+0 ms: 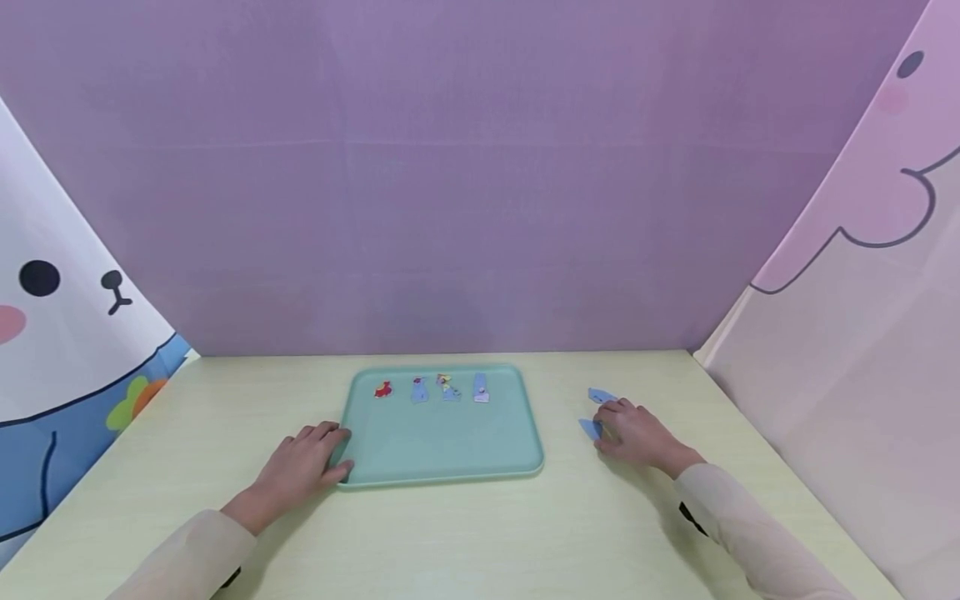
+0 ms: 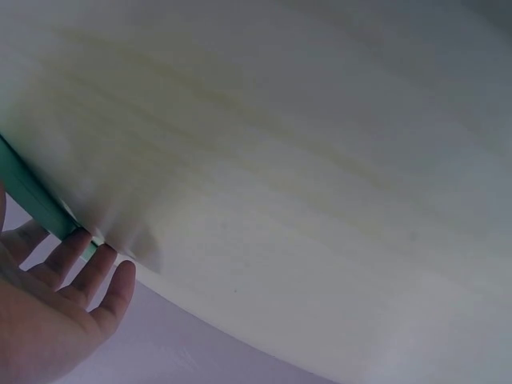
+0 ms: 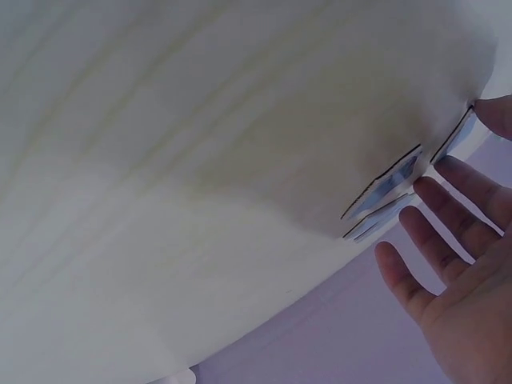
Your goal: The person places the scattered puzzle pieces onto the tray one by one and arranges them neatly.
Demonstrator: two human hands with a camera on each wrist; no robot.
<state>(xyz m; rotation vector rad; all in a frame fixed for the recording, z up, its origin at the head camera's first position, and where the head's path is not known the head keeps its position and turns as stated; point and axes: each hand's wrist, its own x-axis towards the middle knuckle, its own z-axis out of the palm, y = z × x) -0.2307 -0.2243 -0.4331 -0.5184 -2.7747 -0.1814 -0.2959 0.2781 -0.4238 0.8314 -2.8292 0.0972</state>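
Note:
A mint-green tray (image 1: 442, 450) lies on the table with small flat cut-out pieces in a row near its far side: a red piece (image 1: 383, 389), a blue piece (image 1: 419, 390), a multicoloured piece (image 1: 448, 388) and a blue-and-white piece (image 1: 481, 388). My left hand (image 1: 303, 462) rests against the tray's left rim, its fingers loosely extended. To the right of the tray, my right hand (image 1: 637, 433) pinches a flat blue piece (image 1: 590, 429) between thumb and index finger, low at the tabletop. Another blue piece (image 1: 601, 395) lies just beyond its fingertips.
The pale wood-grain table (image 1: 420, 542) ends at a purple backdrop (image 1: 480, 208). Printed cloth panels stand on both sides, a white cartoon animal (image 1: 75, 350) at left and a pink-and-white design (image 1: 862, 275) at right.

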